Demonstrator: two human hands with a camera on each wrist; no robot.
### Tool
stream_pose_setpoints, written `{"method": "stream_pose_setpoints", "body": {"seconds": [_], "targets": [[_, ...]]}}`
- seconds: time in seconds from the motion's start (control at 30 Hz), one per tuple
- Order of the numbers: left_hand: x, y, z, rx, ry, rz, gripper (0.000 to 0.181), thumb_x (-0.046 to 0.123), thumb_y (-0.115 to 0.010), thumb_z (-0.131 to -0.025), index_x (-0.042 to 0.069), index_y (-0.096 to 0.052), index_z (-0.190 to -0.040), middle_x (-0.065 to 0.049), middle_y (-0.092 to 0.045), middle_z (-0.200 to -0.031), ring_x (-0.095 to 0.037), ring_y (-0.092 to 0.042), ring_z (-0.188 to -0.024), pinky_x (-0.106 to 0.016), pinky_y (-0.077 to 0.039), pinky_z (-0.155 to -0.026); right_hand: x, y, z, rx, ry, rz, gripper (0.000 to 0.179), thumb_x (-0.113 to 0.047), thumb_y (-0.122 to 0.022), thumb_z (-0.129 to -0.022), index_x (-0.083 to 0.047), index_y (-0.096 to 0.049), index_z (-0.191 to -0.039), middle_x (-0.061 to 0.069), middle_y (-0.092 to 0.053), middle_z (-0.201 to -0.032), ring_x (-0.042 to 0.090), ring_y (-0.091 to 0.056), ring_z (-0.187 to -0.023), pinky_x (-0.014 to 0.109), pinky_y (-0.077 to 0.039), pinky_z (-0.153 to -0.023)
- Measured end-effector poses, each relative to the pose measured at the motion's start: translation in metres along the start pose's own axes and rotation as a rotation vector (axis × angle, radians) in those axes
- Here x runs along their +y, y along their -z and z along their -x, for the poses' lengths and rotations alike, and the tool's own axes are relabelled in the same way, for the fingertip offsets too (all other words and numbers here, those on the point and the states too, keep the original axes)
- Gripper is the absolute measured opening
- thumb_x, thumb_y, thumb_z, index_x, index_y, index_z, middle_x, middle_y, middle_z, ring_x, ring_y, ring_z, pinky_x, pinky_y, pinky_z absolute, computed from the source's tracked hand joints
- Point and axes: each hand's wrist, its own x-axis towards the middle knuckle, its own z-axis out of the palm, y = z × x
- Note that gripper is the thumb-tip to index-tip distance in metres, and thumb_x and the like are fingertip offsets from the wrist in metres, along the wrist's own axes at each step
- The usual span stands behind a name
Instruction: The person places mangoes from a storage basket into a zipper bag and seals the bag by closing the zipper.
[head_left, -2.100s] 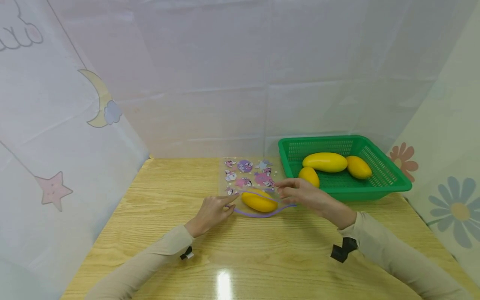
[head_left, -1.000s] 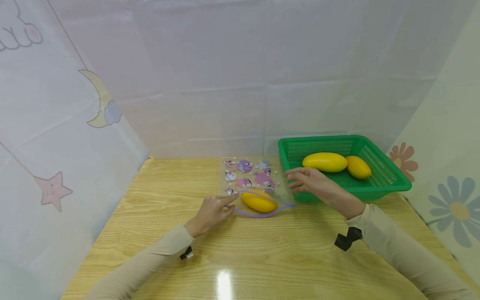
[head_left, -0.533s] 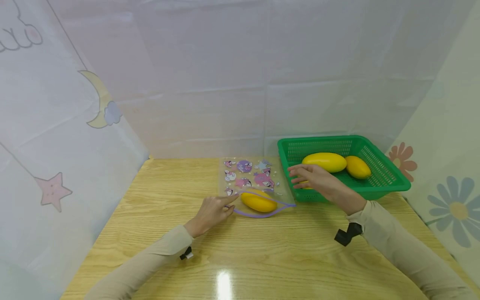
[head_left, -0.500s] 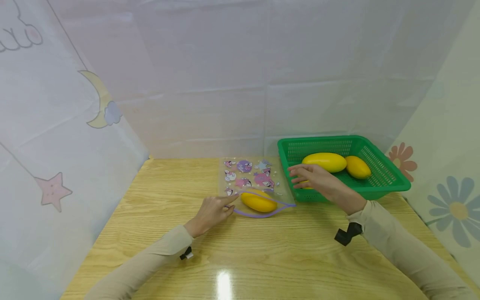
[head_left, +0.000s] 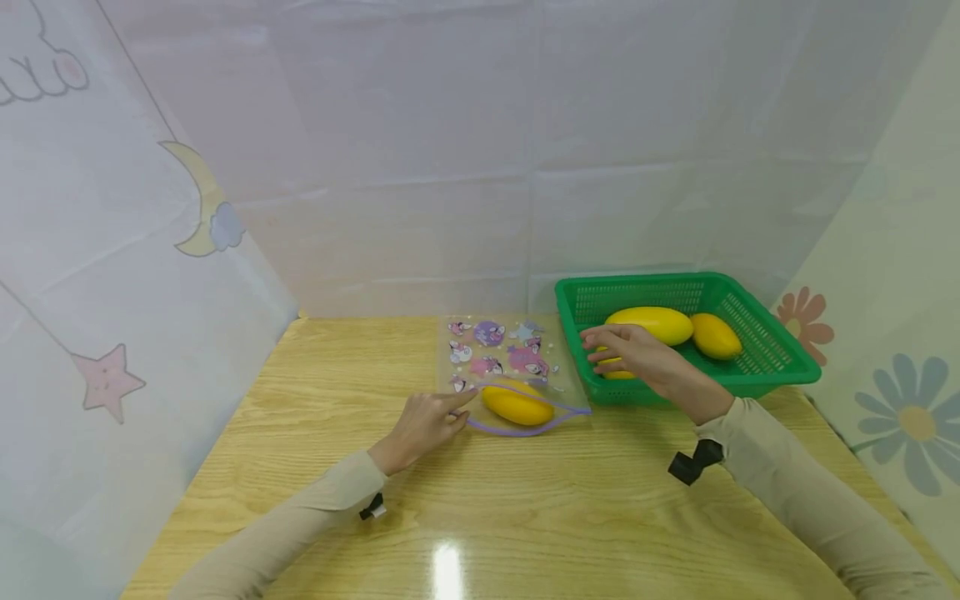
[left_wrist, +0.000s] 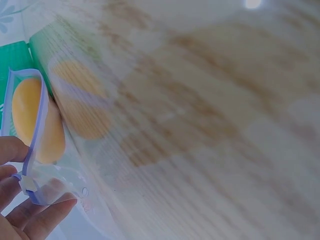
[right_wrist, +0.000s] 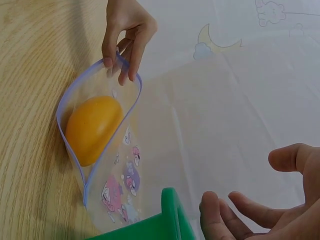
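My left hand pinches the left corner of a clear zip bag with a purple-edged mouth and cartoon prints. The white zip slider shows between its fingers in the left wrist view. Inside the gaping mouth lies a yellow mango. My right hand is over the front left of the green basket, fingers spread and loosely bent, holding nothing. Beneath its fingers a mango is partly hidden. In the right wrist view its fingertips are close to the basket's rim.
Also in the basket are a long yellow fruit and another mango. The basket stands against the back curtain, right beside the bag. Wooden tabletop stretches in front of the hands.
My right hand has moved from the bag's right corner, rightward to over the basket's front left, then sunk slightly there. The left hand and the bag have stayed put.
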Motion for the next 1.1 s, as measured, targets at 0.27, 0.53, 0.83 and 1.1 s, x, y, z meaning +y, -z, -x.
{"method": "stream_pose_setpoints", "body": {"seconds": [0.27, 0.53, 0.83, 1.1], "targets": [[0.000, 0.001, 0.000, 0.006, 0.004, 0.008, 0.041, 0.002, -0.081, -0.078, 0.004, -0.072, -0.118, -0.010, -0.075, -0.092, 0.008, -0.029, -0.042, -0.009, -0.018, -0.038, 0.003, 0.004, -0.002, 0.025, -0.020, 0.013, 0.061, -0.036, -0.043, -0.106, 0.010, -0.035, -0.146, 0.030, -0.038, -0.144, 0.046, -0.041, -0.130, 0.057, -0.036, -0.107], [0.000, 0.001, 0.000, -0.015, 0.018, 0.005, 0.040, 0.003, -0.080, -0.080, 0.004, -0.071, -0.119, -0.009, -0.075, -0.093, 0.006, -0.031, -0.043, -0.009, -0.019, -0.038, 0.007, 0.010, -0.005, 0.044, -0.027, 0.012, 0.059, -0.036, -0.043, -0.106, 0.009, -0.038, -0.145, 0.032, -0.034, -0.146, 0.048, -0.038, -0.131, 0.057, -0.036, -0.107], [0.001, 0.001, 0.000, -0.030, 0.032, -0.004, 0.039, 0.004, -0.079, -0.081, 0.004, -0.071, -0.120, -0.009, -0.075, -0.093, -0.002, -0.051, -0.046, -0.009, -0.020, -0.039, 0.010, 0.020, -0.011, 0.094, -0.068, 0.024, 0.064, -0.039, -0.050, -0.103, 0.010, -0.037, -0.143, 0.031, -0.038, -0.145, 0.048, -0.039, -0.131, 0.053, -0.038, -0.107], [0.001, 0.001, 0.000, -0.035, 0.032, 0.004, 0.039, 0.004, -0.079, -0.081, 0.004, -0.071, -0.119, -0.010, -0.075, -0.094, -0.006, -0.061, -0.052, -0.008, -0.021, -0.039, 0.015, 0.031, -0.014, 0.106, -0.115, 0.024, 0.070, -0.040, -0.051, -0.102, 0.010, -0.031, -0.147, 0.031, -0.030, -0.149, 0.047, -0.031, -0.135, 0.053, -0.032, -0.110]]}}
